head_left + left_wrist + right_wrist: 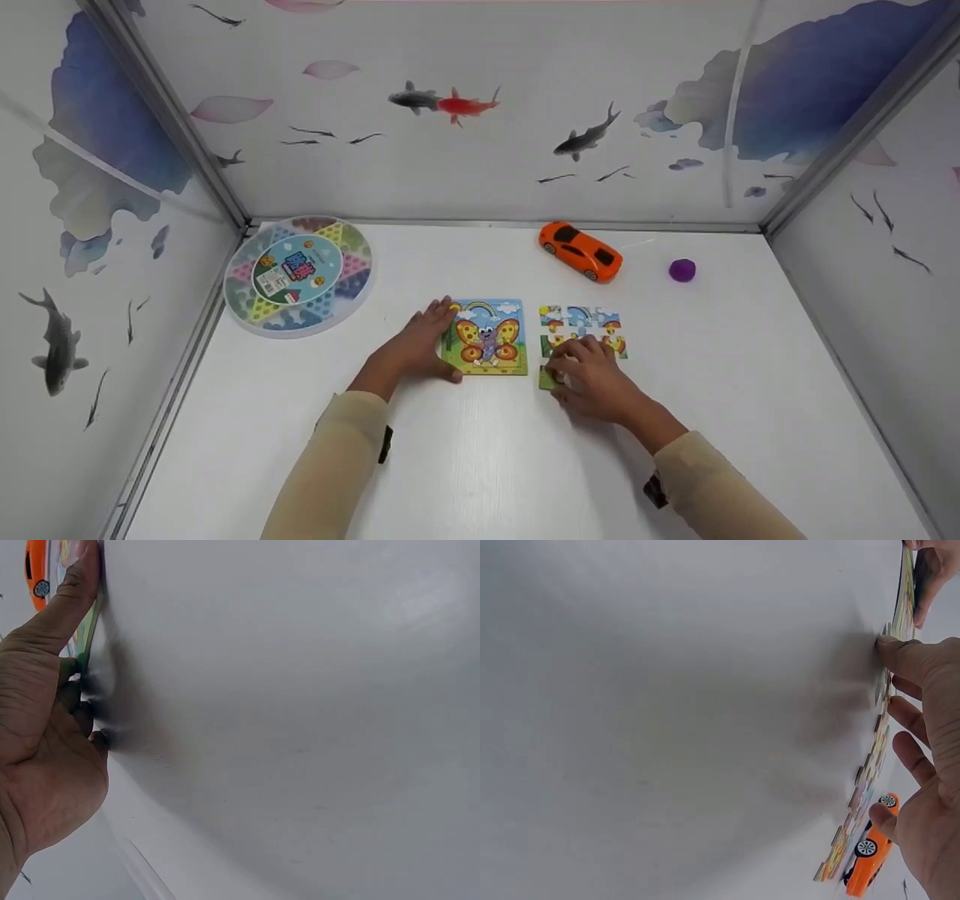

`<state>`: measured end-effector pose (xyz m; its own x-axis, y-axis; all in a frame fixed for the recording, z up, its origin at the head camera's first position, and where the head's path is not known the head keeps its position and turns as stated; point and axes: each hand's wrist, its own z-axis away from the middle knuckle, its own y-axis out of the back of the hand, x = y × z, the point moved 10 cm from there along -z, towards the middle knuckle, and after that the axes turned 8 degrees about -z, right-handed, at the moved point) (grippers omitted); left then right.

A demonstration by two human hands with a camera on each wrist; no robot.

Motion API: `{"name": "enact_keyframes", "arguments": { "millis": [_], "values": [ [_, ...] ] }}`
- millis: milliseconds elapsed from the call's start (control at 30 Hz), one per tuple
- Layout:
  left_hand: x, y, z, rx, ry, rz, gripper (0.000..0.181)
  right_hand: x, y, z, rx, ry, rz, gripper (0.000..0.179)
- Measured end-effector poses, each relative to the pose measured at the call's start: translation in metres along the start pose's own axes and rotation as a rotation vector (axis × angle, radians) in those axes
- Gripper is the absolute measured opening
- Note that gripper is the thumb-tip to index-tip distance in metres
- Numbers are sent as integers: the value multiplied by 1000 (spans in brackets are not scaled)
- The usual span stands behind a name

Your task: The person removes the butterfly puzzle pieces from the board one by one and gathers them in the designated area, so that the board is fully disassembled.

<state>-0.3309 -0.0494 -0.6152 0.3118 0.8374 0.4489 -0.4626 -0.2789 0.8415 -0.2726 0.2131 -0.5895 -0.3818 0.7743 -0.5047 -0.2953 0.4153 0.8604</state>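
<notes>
A square butterfly puzzle board point(487, 337) lies flat on the white table. My left hand point(416, 345) holds it at its left side, fingers by the upper corner and thumb at the lower edge. To the right of the board, loose jigsaw pieces point(580, 316) with parts of a similar picture are laid out in rows. Over the nearest row, my right hand point(596, 382) pinches a green-edged puzzle piece point(547, 378) between thumb and fingers, low at the table. This hand covers the pieces beneath it. In the right wrist view the thumb point(900, 652) presses at the piece's edge.
An orange toy car point(581, 252) stands behind the loose pieces, with a purple ball point(682, 270) to its right. At the back left lies a round Chinese checkers board point(352, 307). Printed panels point(480, 187) wall in the table at the back and sides.
</notes>
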Motion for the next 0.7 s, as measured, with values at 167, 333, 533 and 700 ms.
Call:
{"name": "enact_keyframes", "arguments": {
  "millis": [167,333,533,700],
  "values": [
    [1,1,1,2,-2,11,130,1,1,4,-6,14,-10,35],
    [1,1,1,2,-7,15,131,2,1,5,-5,32,-22,36],
    [0,-1,1,7,-11,26,130,2,1,6,-20,32,-26,36],
    [-1,-1,1,6,-2,17,129,1,2,6,-32,38,-31,36]
  ]
}}
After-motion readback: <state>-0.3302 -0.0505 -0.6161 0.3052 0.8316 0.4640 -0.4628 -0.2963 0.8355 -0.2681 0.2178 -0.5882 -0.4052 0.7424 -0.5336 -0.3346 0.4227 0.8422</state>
